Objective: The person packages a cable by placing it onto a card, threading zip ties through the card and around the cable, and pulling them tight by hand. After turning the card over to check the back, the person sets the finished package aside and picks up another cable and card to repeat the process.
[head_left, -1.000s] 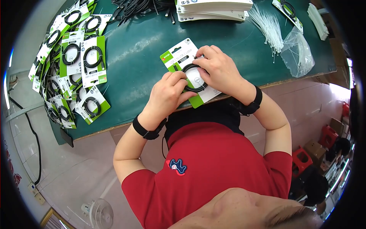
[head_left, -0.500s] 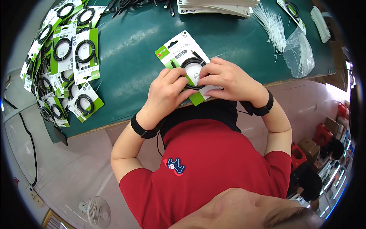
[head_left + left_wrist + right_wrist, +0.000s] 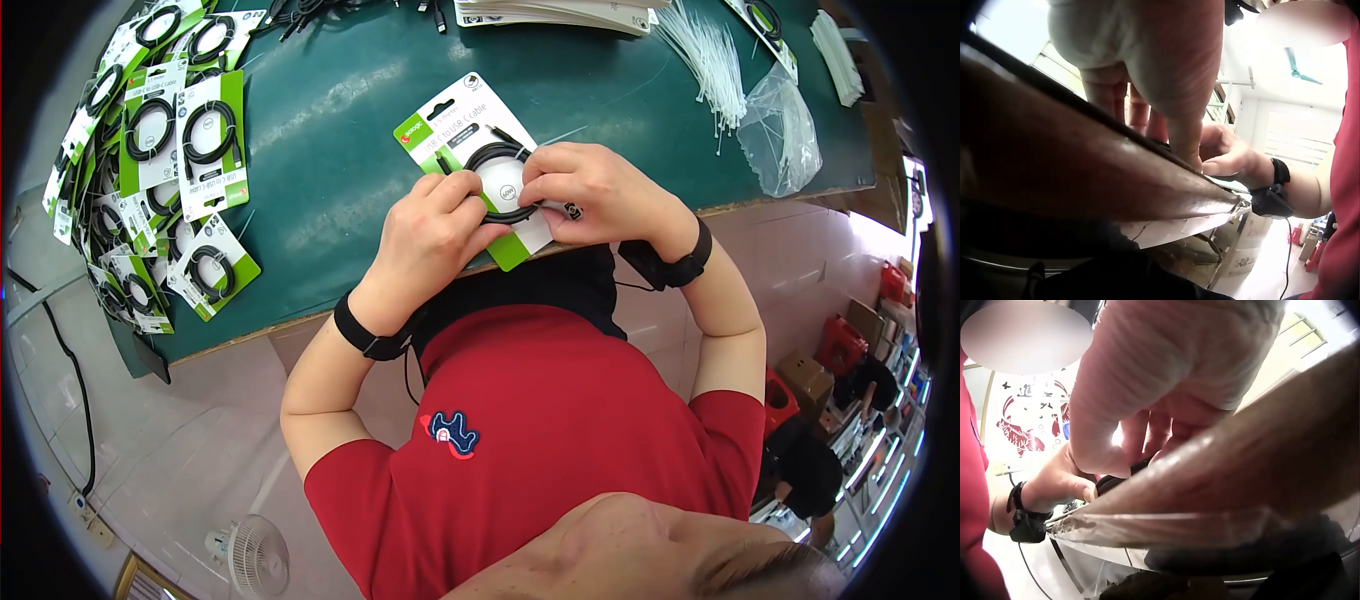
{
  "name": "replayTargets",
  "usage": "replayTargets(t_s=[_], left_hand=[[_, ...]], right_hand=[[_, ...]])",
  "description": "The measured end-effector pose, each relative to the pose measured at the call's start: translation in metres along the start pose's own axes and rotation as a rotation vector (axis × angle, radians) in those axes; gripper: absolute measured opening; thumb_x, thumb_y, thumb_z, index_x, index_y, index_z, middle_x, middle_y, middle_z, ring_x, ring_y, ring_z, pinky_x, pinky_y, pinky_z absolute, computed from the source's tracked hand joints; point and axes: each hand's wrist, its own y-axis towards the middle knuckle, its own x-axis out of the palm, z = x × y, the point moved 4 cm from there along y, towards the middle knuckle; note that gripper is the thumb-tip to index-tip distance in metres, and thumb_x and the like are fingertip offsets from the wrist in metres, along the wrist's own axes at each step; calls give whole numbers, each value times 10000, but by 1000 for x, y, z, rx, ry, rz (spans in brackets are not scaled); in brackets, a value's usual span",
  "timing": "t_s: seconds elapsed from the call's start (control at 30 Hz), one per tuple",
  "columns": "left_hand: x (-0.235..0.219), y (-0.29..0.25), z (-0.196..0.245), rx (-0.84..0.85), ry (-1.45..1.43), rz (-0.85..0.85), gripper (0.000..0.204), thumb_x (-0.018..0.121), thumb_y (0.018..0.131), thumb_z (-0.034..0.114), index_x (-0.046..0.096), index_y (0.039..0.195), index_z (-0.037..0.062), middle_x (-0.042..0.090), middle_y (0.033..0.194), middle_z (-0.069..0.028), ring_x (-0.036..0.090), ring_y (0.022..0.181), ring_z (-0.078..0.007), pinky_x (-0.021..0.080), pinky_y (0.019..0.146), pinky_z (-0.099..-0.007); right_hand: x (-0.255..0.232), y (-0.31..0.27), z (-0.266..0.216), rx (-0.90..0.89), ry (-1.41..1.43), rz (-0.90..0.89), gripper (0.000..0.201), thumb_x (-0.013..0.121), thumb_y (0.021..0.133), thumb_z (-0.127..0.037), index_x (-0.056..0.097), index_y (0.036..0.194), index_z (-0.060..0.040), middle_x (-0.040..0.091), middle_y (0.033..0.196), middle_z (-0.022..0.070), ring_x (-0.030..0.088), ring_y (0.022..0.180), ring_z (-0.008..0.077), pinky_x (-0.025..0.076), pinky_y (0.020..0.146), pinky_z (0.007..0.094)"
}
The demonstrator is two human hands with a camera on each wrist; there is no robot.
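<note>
In the head view, a white and green cable card (image 3: 442, 108) lies tilted at the table's front edge, with a coiled black USB-C cable (image 3: 490, 152) on its face. My left hand (image 3: 430, 228) holds the coil's left side, fingers bent over it and thumb near the card's lower edge. On the opposite side my right hand (image 3: 592, 195) pinches the coil's lower right between thumb and fingers. Dark cable strands (image 3: 1113, 482) show at the right thumb tip in the right wrist view. A thin pale cable tie (image 3: 570, 134) sticks out above the right hand.
Finished-looking cable cards (image 3: 212, 150) are heaped on the left of the green table (image 3: 330, 190). At the back are loose black cables (image 3: 325, 12) and a stack of cards (image 3: 555, 14). White cable ties (image 3: 705, 75) and a plastic bag (image 3: 782, 135) lie to the right.
My right hand has slid from the coil's upper right down to its lower right side, uncovering the cable's upper connector. The left hand stays at the coil's left side.
</note>
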Motion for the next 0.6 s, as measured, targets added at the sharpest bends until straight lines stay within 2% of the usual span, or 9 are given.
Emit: replayTargets(t_s=[0.17,0.37,0.6], left_hand=[[-4,2,-1,8,0,8,248,821,686,175,633,806,66,615,986,-50,592,804,-248,520,678,-364],[-6,7,10,-20,37,-2,203,806,698,138,654,817,77,609,937,-41,573,764,-245,503,650,-359],[5,1,3,6,-102,22,158,796,718,128,685,823,85,609,854,-21,558,737,-239,490,636,-349]], right_hand=[[0,0,-3,-21,20,71,249,691,681,6,653,919,-58,625,969,74,633,896,289,526,802,382],[-1,-3,-4,-28,42,68,244,692,683,6,651,915,-57,625,960,73,632,896,292,526,803,383],[4,-2,-4,-2,23,69,224,692,683,6,650,894,-56,628,955,69,637,877,283,532,767,373]])
